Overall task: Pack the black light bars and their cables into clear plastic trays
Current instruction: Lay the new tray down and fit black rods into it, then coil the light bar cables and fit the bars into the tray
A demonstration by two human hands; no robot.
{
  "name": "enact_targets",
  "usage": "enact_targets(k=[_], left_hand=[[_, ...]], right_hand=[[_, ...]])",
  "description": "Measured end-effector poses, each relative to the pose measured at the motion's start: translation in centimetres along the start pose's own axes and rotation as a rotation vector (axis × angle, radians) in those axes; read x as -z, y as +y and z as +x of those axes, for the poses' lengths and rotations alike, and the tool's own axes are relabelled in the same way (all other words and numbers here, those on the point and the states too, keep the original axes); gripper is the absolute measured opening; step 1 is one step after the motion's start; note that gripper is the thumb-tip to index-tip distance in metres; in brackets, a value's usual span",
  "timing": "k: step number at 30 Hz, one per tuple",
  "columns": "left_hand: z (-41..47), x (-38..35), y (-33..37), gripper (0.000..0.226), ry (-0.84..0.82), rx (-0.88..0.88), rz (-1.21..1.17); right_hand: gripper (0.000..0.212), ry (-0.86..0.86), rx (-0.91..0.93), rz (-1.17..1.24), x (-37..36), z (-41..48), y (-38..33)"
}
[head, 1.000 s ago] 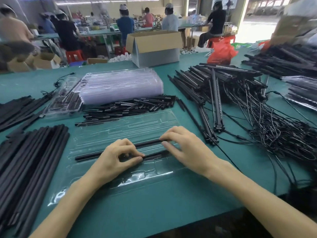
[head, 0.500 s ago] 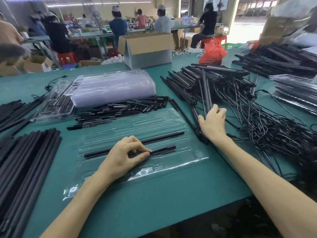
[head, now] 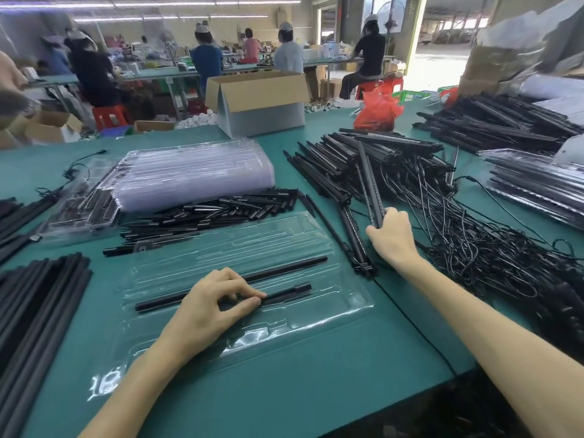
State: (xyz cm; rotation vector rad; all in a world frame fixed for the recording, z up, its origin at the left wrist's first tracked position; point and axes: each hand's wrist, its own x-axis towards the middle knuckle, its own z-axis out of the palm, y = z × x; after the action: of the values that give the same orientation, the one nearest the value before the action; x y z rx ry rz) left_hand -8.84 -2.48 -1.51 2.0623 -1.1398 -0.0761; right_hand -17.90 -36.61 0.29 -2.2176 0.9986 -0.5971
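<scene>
Black light bar point(head: 286, 268) sits in the clear plastic tray point(head: 347, 308), with a shorter bar point(head: 294, 289) in the tray's nearer slot. The left hand point(head: 218, 301) pinches that one between thumb and fingertip. Just right of the tray, the right hand point(head: 390, 235) grips a pair of light bars point(head: 369, 191), with the cables point(head: 489, 254) tangled further right. Beyond the tray are loose short black pieces point(head: 215, 211), then a stack of empty trays point(head: 196, 175).

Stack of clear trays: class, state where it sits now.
Head view: the stack of clear trays sits left of centre on the green table, between the heap of short black pieces and the cardboard box.
</scene>
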Motion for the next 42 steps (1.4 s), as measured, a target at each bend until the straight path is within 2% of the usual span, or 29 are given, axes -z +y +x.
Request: enact_targets(k=[5,9,14,20,24,26,30,35,38,42], left_hand=[[0.0,0.0,0.3,0.015,0.004,-0.008,0.002],[-0.1,-0.1,0.5,0.014,0.017,-0.023,0.006],[0.1,-0.2,0.3,0.01,0.036,-0.063,0.037],[1.0,0.0,0.6,0.01,0.054,-0.148,0.079],[2.1,-0.1,0.4,0.008,0.079,-0.186,0.112],[2.4,-0.2,0.4,0.008,0.078,-0.195,0.128],[2.4,-0.5,0.4,0.009,0.084,-0.173,0.155],[2.2,-0.6,0.3,0.011,0.059,-0.125,0.153],[2.1,-0.5,0.3,0.014,0.041,-0.092,0.148],[1.8,-0.6,0.0,0.007,0.033,-0.084,0.149]], right_hand=[[0.035,0.173,0.253,-0.253,-0.6,1.3,-1.5],[0.04,0.17,0.374,-0.374,-1.7,4.0,-3.3],[0.037,0.277,0.404,-0.537,-0.3,10.5,-4.5],[0.045,0.383,0.22,-0.702,4.0,18.5,-4.0],[0.043,0.26,0.018,-0.672,5.1,21.0,-2.3],[0.043,0.227,-0.022,-0.605,4.8,21.2,-1.5],[0.049,0.229,-0.005,-0.595,4.8,20.9,-1.4],[0.041,0.224,-0.004,-0.505,5.6,19.2,-2.0],[0.035,0.246,0.075,-0.53,6.6,17.6,-2.7],[0.032,0.261,0.174,-0.475,7.5,15.1,-4.4]])
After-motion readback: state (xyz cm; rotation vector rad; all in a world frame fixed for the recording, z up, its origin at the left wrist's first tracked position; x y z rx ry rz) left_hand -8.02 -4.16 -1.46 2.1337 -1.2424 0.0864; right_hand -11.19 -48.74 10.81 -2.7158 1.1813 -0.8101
